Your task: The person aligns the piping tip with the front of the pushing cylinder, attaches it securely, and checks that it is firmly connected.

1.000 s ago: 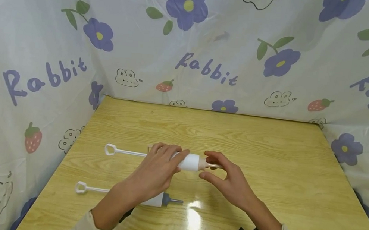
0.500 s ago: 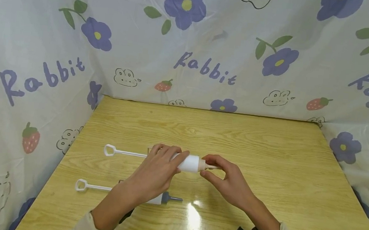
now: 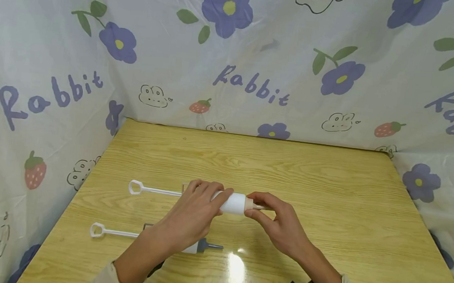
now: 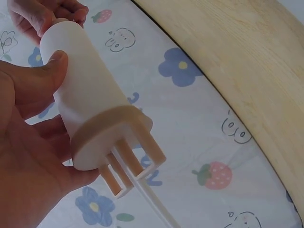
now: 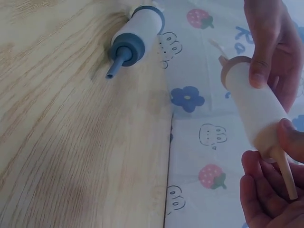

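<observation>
A white plunger syringe (image 3: 234, 203) with beige ends lies level above the table. My left hand (image 3: 191, 218) grips its barrel, thumb and fingers around it. At the other end, my right hand (image 3: 285, 223) pinches the beige nozzle cap (image 5: 270, 151) between thumb and fingers, and the thin nozzle (image 5: 287, 178) sticks out past them. The white plunger rod, ending in a hexagonal ring (image 3: 136, 187), extends far out to the left. Beige finger grips (image 4: 128, 154) show behind the barrel in the left wrist view.
A second syringe with a blue-grey nozzle cap (image 3: 201, 245) lies on the wooden table (image 3: 330, 184), partly hidden by my left forearm. Its white ring handle (image 3: 97, 230) points left. Printed cloth (image 3: 169, 61) covers the walls behind and beside the table.
My right fingers have closed in leftward from around the thin nozzle onto the beige cap. The left hand keeps its grip on the barrel.
</observation>
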`<state>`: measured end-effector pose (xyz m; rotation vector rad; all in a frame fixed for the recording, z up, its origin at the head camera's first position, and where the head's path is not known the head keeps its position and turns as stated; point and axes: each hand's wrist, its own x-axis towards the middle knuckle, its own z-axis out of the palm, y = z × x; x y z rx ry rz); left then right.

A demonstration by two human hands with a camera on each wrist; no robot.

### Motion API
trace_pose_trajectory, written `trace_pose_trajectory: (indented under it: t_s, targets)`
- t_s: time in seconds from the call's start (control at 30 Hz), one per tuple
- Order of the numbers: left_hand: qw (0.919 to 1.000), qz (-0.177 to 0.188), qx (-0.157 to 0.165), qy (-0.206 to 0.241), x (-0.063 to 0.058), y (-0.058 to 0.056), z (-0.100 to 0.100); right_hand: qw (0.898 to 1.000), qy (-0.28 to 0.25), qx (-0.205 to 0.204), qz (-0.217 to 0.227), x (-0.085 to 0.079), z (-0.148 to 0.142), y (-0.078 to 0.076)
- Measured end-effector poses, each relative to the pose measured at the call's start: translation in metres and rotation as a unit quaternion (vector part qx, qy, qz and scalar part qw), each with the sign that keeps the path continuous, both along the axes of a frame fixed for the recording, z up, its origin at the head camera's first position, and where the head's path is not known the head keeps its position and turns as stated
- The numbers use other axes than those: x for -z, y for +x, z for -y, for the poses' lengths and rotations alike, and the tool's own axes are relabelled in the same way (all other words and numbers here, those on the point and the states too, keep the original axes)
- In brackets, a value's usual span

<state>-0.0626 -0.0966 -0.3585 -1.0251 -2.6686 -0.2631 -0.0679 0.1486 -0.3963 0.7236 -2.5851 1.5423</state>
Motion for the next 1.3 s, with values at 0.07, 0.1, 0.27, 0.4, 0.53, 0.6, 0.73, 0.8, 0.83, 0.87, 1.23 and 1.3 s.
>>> trace_pose_trajectory:
  t_s: [0.07, 0.1, 0.27, 0.4, 0.53, 0.6, 0.73, 0.8, 0.83, 0.87, 1.23, 1.3]
  targets:
    - [1.0, -0.007, -0.002, -0.002, 0.0, 0.0, -0.001, 1.0, -0.001, -0.001, 0.003, 0.0, 0.0, 0.0]
    - [1.0, -0.008, -0.002, -0.002, 0.001, 0.0, -0.001, 1.0, 0.001, 0.0, 0.003, -0.001, 0.0, 0.0]
    - [0.9999, 0.005, -0.007, -0.007, 0.002, -0.003, 0.0, 1.0, 0.019, -0.003, 0.003, 0.0, -0.001, -0.002]
    - [0.9984, 0.042, -0.035, -0.015, 0.007, -0.012, 0.01, 0.999, 0.036, 0.008, -0.004, 0.003, -0.005, -0.004]
    - [0.9941, 0.072, -0.067, -0.045, 0.019, -0.023, 0.025, 0.999, 0.035, 0.029, -0.01, 0.003, -0.01, -0.005]
    - [0.9914, 0.086, -0.074, -0.065, 0.026, -0.026, 0.031, 0.999, 0.031, 0.031, -0.009, 0.003, -0.011, -0.005]
    - [0.9847, 0.12, -0.084, -0.095, 0.038, -0.032, 0.038, 0.999, 0.029, 0.028, -0.005, 0.003, -0.012, -0.004]
    - [0.9812, 0.137, -0.087, -0.104, 0.044, -0.034, 0.04, 0.999, 0.026, 0.029, -0.004, 0.004, -0.013, -0.003]
    - [0.98, 0.143, -0.088, -0.106, 0.046, -0.036, 0.04, 0.999, 0.025, 0.03, -0.005, 0.004, -0.013, -0.003]
    - [0.9787, 0.149, -0.088, -0.109, 0.049, -0.037, 0.04, 0.999, 0.023, 0.03, -0.007, 0.004, -0.013, -0.003]
    - [0.9691, 0.188, -0.125, -0.1, 0.058, -0.043, 0.045, 0.999, 0.04, 0.037, -0.005, 0.004, -0.016, -0.003]
    - [0.9702, 0.185, -0.138, -0.074, 0.055, -0.042, 0.044, 0.996, 0.071, 0.05, -0.015, 0.002, -0.017, -0.005]
